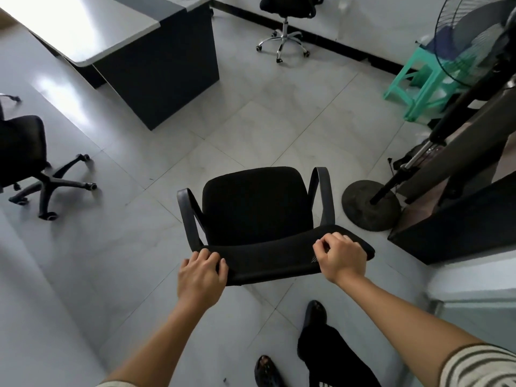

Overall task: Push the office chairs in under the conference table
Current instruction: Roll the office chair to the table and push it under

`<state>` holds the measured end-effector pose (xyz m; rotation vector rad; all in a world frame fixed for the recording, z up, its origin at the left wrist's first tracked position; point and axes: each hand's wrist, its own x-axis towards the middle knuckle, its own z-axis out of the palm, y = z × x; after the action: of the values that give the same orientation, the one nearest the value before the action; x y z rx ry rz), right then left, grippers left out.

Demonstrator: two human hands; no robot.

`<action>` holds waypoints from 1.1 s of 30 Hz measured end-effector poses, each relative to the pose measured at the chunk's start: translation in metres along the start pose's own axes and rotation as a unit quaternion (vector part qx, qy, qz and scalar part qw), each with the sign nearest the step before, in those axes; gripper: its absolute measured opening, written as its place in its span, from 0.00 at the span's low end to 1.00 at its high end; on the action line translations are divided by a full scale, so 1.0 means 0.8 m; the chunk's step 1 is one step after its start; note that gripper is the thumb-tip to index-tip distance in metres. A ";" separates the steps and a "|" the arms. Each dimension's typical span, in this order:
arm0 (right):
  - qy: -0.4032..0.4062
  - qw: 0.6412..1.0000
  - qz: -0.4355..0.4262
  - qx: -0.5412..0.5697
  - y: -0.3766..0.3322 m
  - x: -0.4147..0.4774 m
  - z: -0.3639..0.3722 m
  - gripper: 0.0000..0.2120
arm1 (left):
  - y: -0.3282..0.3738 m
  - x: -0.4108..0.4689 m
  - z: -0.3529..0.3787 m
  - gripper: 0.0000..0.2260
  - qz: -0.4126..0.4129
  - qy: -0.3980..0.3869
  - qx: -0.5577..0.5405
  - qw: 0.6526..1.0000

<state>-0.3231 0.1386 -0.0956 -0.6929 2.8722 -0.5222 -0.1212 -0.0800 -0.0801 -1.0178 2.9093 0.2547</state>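
A black office chair [255,208] with grey armrests stands on the tiled floor right in front of me, its seat facing away. My left hand [201,277] grips the left end of its mesh backrest top. My right hand [342,255] grips the right end of the same backrest. The conference table [117,32], white-topped with a dark panel base, stands at the upper left, well apart from this chair. A second black chair [25,163] with a black star base sits at the far left. A third chair [286,12] with a chrome base stands by the far wall.
A standing fan's round base [368,206] sits just right of the chair, its pole leaning up to the fan head [472,46]. A green plastic stool [421,79] is at the upper right. A dark cabinet [460,227] lies to the right. My feet [290,350] are below.
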 end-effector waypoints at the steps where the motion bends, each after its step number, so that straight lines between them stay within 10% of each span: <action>1: -0.001 1.000 -0.003 -0.002 -0.005 0.018 0.003 0.17 | -0.002 0.017 -0.001 0.18 -0.001 0.006 0.003 1.000; 33: -0.074 0.987 -0.131 -0.051 -0.194 0.686 0.042 0.16 | -0.035 0.597 -0.058 0.16 -0.135 0.036 -0.009 0.990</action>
<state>-0.7364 -0.2561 -0.1005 -1.0872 2.6999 -0.3385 -0.4768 -0.4034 -0.0861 -1.4333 2.7895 0.2351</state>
